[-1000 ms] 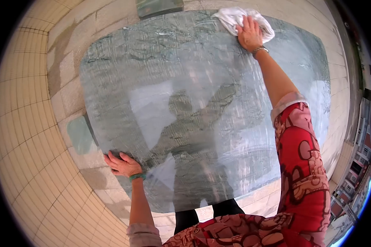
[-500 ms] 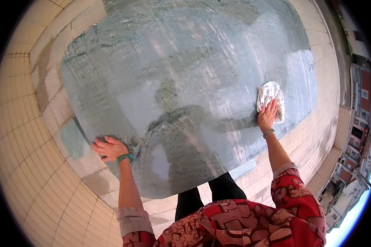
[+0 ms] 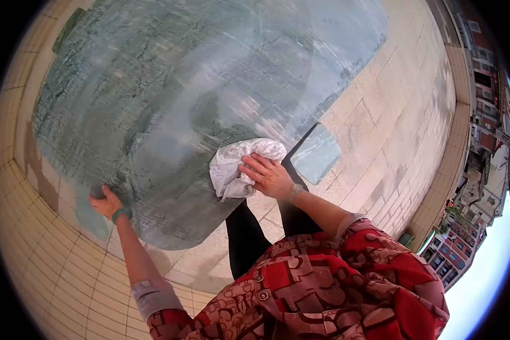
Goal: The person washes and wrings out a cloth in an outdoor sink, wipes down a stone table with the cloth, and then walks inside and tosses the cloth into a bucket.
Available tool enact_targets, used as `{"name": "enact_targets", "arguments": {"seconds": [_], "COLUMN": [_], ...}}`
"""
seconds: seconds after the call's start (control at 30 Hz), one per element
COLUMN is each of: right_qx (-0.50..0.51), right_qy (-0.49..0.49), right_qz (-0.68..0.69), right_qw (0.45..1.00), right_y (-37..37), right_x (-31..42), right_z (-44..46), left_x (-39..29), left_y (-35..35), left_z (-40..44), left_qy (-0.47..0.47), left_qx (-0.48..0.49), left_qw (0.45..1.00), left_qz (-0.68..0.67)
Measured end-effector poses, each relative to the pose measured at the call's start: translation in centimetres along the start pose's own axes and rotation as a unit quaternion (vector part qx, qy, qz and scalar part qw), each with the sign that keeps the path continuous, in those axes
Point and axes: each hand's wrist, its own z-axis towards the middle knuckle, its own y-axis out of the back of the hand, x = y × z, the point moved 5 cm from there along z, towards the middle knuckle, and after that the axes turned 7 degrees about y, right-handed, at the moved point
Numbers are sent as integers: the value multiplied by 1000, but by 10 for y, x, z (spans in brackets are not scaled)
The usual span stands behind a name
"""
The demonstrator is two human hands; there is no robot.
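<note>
A large greenish-grey stone tabletop (image 3: 170,113) with a glossy, streaked surface fills the upper middle of the view. My right hand (image 3: 269,177) presses a bunched white cloth (image 3: 235,167) against its near edge, fingers spread over the fabric. At the left edge of the stone rests my left hand (image 3: 106,204), its thumb and fingers apart and holding nothing. A green bangle is on my left wrist and a watch on my right.
A stone stool (image 3: 317,153) stands right of the cloth, another (image 3: 90,218) below my left hand, and part of a third (image 3: 68,29) at the upper left. Pale paving (image 3: 374,130) surrounds the table. Buildings appear at the far right.
The right hand has brought the cloth from the far side of the stone, down its right side, to the near edge. The view has turned, and the right-hand stool now shows.
</note>
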Motion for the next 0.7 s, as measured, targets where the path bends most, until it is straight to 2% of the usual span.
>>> {"name": "enact_targets", "arguments": {"seconds": [0.07,0.1,0.2,0.23,0.27,0.3,0.33,0.4,0.43,0.47,0.53,0.63,0.67,0.7], "right_qx": [-3,-25,-225,-264,-253,-234,-271,-287,-317,-326,-250,-137,-103,-104], "right_qy": [-91,-129,-210,-264,-348,-389,-373,-451,-413,-351,-274,-104,-29,-18], "right_qz": [-43,-66,-130,-136,-184,-171,-124,-150,-157,-154,-97,-22,2,5], "right_qw": [995,989,943,917,884,875,879,832,839,864,923,985,994,994], "right_y": [26,46,107,124,138,161,166,163,158,148,139,124,120,124], "right_x": [-68,-109,-256,-312,-361,-384,-411,-401,-375,-349,-275,-182,-169,-176], "right_z": [-27,-40,-72,-81,-86,-78,-69,-46,-32,-15,29,99,118,131], "left_x": [-28,-34,-91,-112,-135,-157,-177,-207,-206,-210,-210,-216,-218,-220], "left_y": [13,7,-9,-16,-22,-28,-32,-43,-56,-63,-70,-71,-71,-69], "left_z": [-30,-44,-106,-126,-146,-162,-177,-189,-188,-186,-186,-193,-194,-196], "left_qy": [-163,-153,-183,-187,-193,-199,-203,-124,-75,-69,-16,-52,-47,-67], "left_qx": [-48,-33,35,38,39,40,41,80,66,51,21,-29,-36,-45], "left_qw": [985,988,982,981,980,979,978,989,994,996,997,990,990,989], "left_qz": [-17,7,25,31,22,13,18,16,35,29,78,127,126,128]}}
